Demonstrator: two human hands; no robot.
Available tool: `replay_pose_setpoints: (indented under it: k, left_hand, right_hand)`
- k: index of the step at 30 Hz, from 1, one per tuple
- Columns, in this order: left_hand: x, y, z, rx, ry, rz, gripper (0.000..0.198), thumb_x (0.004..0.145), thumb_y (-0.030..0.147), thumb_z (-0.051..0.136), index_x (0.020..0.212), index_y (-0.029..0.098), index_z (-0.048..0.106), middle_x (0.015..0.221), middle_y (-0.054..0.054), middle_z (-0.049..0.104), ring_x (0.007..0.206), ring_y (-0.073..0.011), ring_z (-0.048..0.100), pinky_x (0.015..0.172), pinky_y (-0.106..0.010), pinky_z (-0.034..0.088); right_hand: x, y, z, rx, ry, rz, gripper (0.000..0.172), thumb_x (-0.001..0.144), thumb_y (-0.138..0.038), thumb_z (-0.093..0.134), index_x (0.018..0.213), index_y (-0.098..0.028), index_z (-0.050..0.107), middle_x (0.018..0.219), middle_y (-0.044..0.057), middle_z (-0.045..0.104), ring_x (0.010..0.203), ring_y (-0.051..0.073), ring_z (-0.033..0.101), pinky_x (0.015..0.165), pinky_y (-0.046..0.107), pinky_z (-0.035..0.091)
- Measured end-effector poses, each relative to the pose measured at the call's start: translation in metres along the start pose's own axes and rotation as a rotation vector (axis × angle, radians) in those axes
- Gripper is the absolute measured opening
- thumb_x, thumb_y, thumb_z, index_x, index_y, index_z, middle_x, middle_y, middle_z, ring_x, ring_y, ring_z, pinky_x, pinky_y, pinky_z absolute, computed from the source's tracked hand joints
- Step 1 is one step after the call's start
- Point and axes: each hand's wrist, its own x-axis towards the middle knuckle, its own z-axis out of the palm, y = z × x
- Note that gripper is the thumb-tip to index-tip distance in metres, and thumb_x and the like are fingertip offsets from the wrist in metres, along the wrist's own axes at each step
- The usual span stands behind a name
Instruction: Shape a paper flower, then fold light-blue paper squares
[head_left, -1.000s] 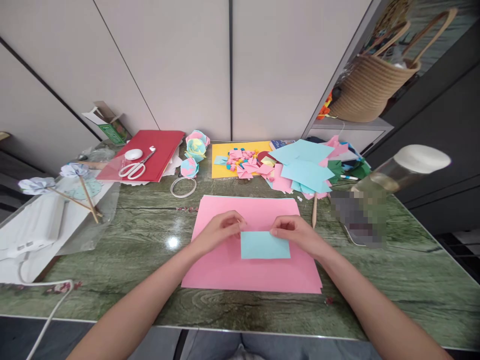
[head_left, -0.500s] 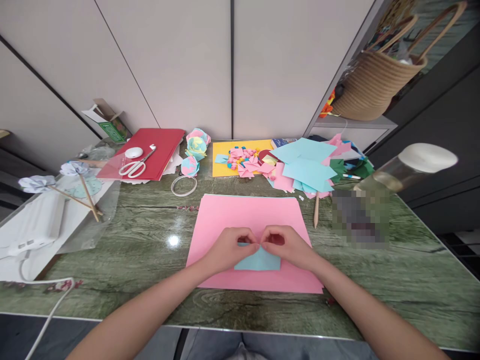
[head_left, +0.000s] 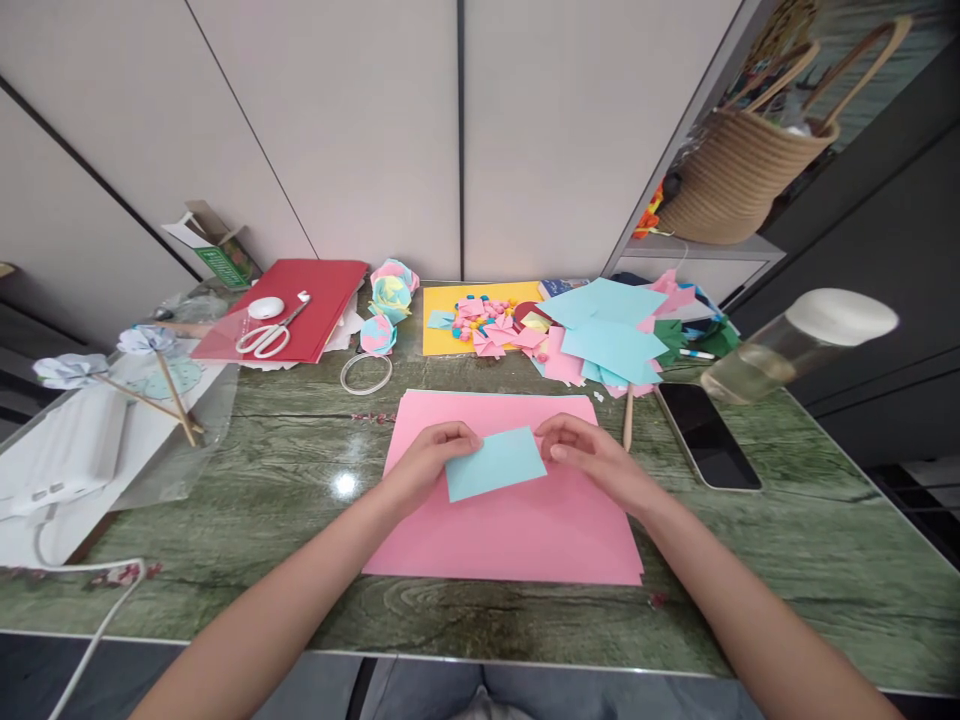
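My left hand (head_left: 431,460) grips a light-blue paper rectangle (head_left: 496,466) at its upper left edge, thumb on top. The paper is tilted, its right side higher than its left, over a stack of pink paper sheets (head_left: 502,545). My right hand (head_left: 589,455) is at the paper's right end, fingers loosely curled with a gap between thumb and fingertips. Its fingertips are close to the upper right corner; whether they touch it I cannot tell.
Behind are folded paper flowers (head_left: 392,290), a yellow sheet (head_left: 439,342) with small paper pieces, and light-blue sheets (head_left: 611,305). A phone (head_left: 709,437) and a clear bottle (head_left: 802,345) stand right. White scissors (head_left: 264,340) lie on a red folder (head_left: 315,300) at left.
Both hands have moved apart from their pinch at the paper's top edge. The light-blue paper has been raised and tilted, with the left hand holding it. The right hand's fingers have loosened.
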Motion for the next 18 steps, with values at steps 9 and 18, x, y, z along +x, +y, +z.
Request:
replay_pose_setpoints:
  k: [9,18]
  left_hand:
    - [-0.0010,-0.0085,0.0072,-0.194,-0.066,-0.135,0.023,0.065,0.030,0.068,0.063,0.014,0.052,0.057,0.003,0.046,0.051,-0.0073,0.041,0.049,-0.020,0.026]
    - [-0.0012,-0.0110,0.0074,-0.255,-0.058,-0.168,0.023,0.066,0.029,0.068,0.064,0.013,0.052,0.058,0.003,0.046,0.052,-0.0079,0.043,0.050,-0.021,0.028]
  right_hand:
    - [0.0006,0.0084,0.0080,0.198,-0.108,-0.049,0.053,0.067,-0.035,0.067,0.115,-0.027,0.046,0.090,0.002,0.053,0.082,0.016,0.054,0.072,0.029,0.043]
    - [-0.0011,0.0082,0.0081,0.157,-0.115,-0.054,0.057,0.067,-0.030,0.068,0.119,-0.028,0.044,0.094,0.003,0.053,0.084,0.016,0.054,0.072,0.029,0.044]
